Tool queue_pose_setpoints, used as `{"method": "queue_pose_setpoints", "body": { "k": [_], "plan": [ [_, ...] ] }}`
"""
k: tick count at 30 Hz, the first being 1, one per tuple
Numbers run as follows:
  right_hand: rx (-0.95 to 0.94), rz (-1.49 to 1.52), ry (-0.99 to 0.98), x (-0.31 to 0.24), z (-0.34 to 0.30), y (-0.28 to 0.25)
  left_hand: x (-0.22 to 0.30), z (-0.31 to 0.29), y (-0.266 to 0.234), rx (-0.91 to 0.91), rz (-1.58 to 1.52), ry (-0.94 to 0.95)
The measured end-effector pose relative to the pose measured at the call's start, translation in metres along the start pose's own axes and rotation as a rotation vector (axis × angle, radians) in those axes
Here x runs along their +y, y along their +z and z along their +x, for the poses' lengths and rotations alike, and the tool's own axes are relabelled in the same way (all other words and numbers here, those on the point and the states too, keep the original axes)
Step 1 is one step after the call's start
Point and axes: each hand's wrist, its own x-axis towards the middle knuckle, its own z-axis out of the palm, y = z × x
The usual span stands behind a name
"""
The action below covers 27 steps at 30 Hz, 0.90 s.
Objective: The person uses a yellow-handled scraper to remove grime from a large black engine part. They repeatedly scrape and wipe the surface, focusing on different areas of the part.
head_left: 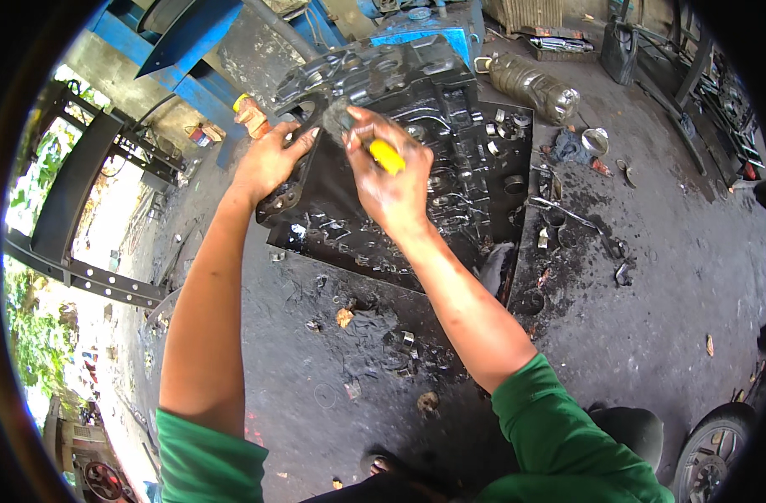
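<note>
left hand [268,168]: thumb spread from fingers, on engine block [433,60] | right hand [399,189]: fingers gripping yellow-handled tool [387,157], block below

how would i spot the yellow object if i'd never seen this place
Find the big dark metal casting at the upper middle. Over it, the person's right hand grips the yellow object. Its bright, clean colour sets it apart from the blackened metal around it.

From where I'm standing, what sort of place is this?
Probably a mechanic's workshop: there's a dark, greasy engine block, a wheel with a tyre at lower right, and a black-stained floor.
</note>
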Motion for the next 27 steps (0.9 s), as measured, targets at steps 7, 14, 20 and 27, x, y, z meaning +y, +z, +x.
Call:
{"method": "queue_pose_setpoints", "body": {
  "k": [7,14,20,27],
  "plan": [
    [0.055,0.025,0.208,-0.004,0.01,-0.005,0.002,-0.001,-0.002,-0.009,0.013,-0.003],
    [0.159,0.321,0.229,0.011,0.004,0.004,0.003,-0.001,-0.001,-0.015,0.006,-0.006],
    [0.241,0.326,0.46,0.007,0.002,0.004,0.004,-0.001,-0.004,-0.025,0.038,-0.003],
    [0.134,0.438,0.308,-0.008,0.005,0.014,0.003,-0.002,-0.004,-0.029,-0.012,-0.008]
  ]
}}
